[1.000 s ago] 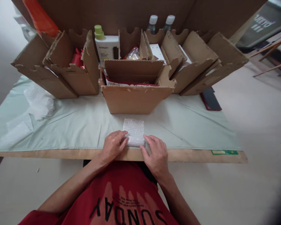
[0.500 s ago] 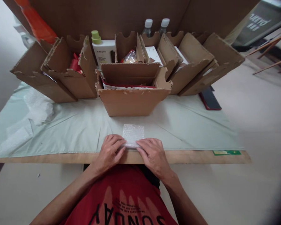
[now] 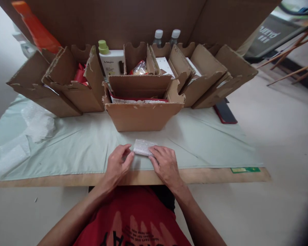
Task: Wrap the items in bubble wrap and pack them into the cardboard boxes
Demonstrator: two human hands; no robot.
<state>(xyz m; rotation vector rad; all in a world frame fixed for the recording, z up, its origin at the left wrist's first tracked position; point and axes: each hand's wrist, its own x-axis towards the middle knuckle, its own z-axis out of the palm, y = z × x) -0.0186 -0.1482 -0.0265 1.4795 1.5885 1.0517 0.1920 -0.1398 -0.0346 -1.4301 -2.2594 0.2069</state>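
Observation:
A small bubble-wrap bundle [image 3: 142,147], folded into a flat roll, lies near the table's front edge. My right hand [image 3: 164,163] grips its right end, with the thumb at the near side and the fingers over the top. Just left of the bundle is my left hand [image 3: 118,163], fingers curved and thumb apart from them, with nothing visible between. What the bubble wrap encloses, if anything, cannot be made out. Beyond the bundle stands an open cardboard box [image 3: 143,118] with red-edged packets inside.
Several cardboard boxes [image 3: 66,97] line the back, with a white bottle with a green cap [image 3: 111,61] among them. Crumpled bubble wrap [image 3: 38,121] lies at left. A dark flat object [image 3: 225,112] sits at right, and a green strip [image 3: 245,169] is on the wooden edge [image 3: 202,175].
The bubble-wrap sheet has been folded over into a shorter bundle and shifted slightly away from the edge. My left hand has come off its left end. The view has tilted a little.

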